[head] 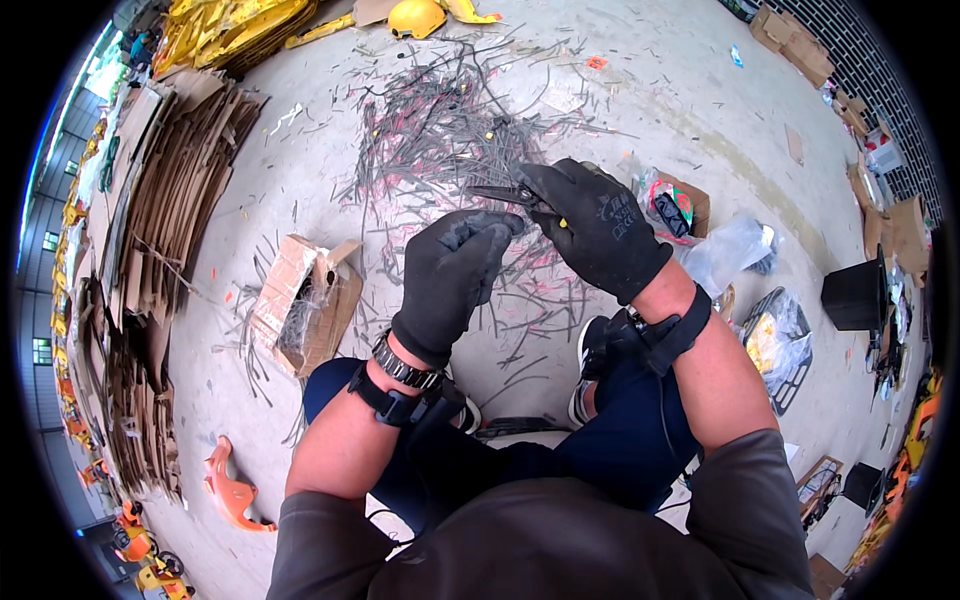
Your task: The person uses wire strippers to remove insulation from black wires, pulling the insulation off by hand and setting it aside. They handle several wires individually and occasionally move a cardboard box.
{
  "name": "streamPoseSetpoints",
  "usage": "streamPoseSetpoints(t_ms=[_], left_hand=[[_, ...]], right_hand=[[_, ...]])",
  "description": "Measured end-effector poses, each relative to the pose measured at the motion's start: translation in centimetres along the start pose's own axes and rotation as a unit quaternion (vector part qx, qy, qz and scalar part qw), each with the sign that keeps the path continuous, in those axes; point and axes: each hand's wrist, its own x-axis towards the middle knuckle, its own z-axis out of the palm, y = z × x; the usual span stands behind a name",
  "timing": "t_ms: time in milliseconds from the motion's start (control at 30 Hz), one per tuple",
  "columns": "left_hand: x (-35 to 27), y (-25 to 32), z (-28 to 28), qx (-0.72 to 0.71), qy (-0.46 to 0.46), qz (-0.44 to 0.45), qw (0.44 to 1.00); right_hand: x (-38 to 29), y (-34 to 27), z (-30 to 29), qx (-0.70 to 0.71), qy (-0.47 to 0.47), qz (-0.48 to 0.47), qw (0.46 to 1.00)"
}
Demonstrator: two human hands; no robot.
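Both hands wear dark work gloves and are held in front of me above the floor. My right hand is closed round a dark hand tool, which looks like scissors or snips, its narrow tip pointing left. Close beside it, my left hand has its thumb and fingertips pinched together just below the blades; whether something small is between them cannot be seen. Beyond the hands, a wide heap of cut black cable pieces with pinkish-red bits lies on the concrete floor.
An opened cardboard box sits at left, near stacked flattened cardboard. An orange plastic part lies lower left. At right are a small carton, clear plastic bags and a black crate. A yellow helmet-like shell is at the top.
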Motion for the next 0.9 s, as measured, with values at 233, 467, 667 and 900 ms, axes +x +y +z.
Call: streamPoseSetpoints(t_ms=[233,467,667,900], left_hand=[[-0.2,0.2,-0.3,0.026,0.007,-0.001,1.000],[-0.9,0.7,0.4,0.094,-0.014,0.066,0.993],[-1.7,0.4,0.4,0.092,-0.051,0.097,0.990],[-1.9,0.2,0.2,0.110,-0.092,0.150,0.978]], right_hand=[[0.2,-0.4,0.2,0.031,-0.011,0.006,0.999],[0.0,0.3,0.4,0.033,-0.019,0.001,0.999],[-0.2,0.5,0.9,0.046,0.011,-0.004,0.999],[0.4,0.8,1.0,0.056,-0.012,0.015,0.998]])
